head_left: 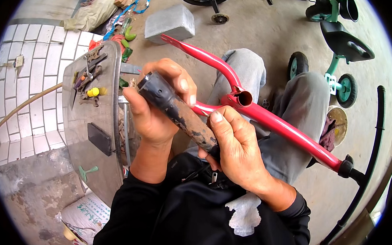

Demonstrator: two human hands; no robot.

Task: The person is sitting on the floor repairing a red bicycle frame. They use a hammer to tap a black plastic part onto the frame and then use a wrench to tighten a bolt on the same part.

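Held at a slant in front of me is a worn flashlight (183, 120), black at its wider head and patchy brown along its body. My left hand (156, 127) is closed round the head end, thumb on one side and fingers on the other. The lower end is gripped by my right hand (241, 154), its thumb lying along the body. Just beyond my hands, a red bicycle frame (289, 132) rests across my legs, with an open round tube end facing up. Black handlebars (374, 147) are joined to its right end.
At left stands a metal-topped table (81, 133) holding hand tools (89, 73), a black flat box (99, 139) and a yellow piece. A grey block (170, 23) is on the floor ahead. Small bikes, a teal tricycle (334, 63) and a bucket (338, 124) stand farther off.
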